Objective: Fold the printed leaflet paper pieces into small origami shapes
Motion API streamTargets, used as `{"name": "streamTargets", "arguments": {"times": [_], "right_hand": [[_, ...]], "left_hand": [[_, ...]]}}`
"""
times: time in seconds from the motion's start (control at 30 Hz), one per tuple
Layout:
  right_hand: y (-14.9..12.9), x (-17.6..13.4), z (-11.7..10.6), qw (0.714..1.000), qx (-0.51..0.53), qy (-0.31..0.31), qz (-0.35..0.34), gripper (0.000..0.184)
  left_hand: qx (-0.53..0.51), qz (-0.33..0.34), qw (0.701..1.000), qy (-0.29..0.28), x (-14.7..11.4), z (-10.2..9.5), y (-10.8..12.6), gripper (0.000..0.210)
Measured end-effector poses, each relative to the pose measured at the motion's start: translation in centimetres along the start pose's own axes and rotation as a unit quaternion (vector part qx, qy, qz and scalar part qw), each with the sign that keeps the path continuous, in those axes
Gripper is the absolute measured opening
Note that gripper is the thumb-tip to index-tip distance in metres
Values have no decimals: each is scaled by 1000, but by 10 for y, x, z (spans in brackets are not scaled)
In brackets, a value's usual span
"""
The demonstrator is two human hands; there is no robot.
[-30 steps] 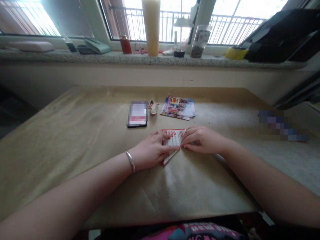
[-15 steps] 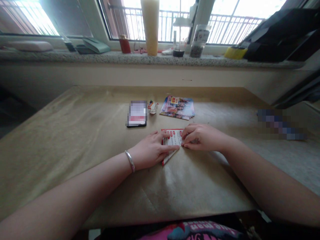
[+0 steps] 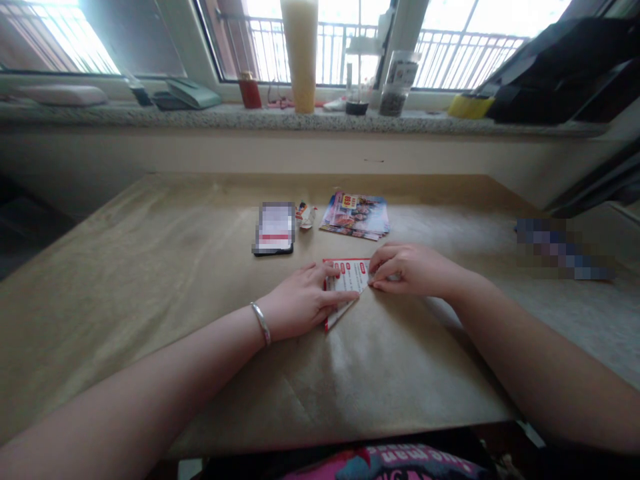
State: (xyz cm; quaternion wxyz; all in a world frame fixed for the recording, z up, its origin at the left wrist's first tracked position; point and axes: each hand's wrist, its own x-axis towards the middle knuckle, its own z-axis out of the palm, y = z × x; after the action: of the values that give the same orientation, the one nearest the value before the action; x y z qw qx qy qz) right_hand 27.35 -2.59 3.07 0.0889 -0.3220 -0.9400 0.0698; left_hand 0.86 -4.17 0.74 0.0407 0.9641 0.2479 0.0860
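Observation:
A printed sheet of paper [image 3: 354,272], white with red labels and a red edge, lies on the table folded into a triangle. My left hand [image 3: 307,300] rests on its left part with fingers spread, the index finger stretched along the slanted fold. At the right end of that fold, my right hand [image 3: 400,268] has its thumb and fingers pinched together on the paper's edge. The paper's right corner is hidden under those fingers.
Beyond my hands lie a stack of colourful leaflets [image 3: 356,217], a crumpled scrap of paper [image 3: 305,217] and a phone [image 3: 275,230] with a blurred screen. A blurred dark item [image 3: 563,250] is far right. Bottles and jars line the stone windowsill [image 3: 190,117].
My right hand has slid a little right and away from me along the folded edge, uncovering more print. My left hand stays in place on the paper.

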Motion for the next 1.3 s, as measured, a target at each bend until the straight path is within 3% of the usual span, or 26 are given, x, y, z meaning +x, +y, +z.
{"name": "streamTargets", "arguments": {"times": [0.73,1.3], "right_hand": [[18,-9,-4,997,-25,5,79,18],[31,-14,-6,995,-42,-12,95,24]], "left_hand": [[5,-10,1000,-2,-2,2,0,37],[5,1,1000,20,-3,5,-1,35]]}}
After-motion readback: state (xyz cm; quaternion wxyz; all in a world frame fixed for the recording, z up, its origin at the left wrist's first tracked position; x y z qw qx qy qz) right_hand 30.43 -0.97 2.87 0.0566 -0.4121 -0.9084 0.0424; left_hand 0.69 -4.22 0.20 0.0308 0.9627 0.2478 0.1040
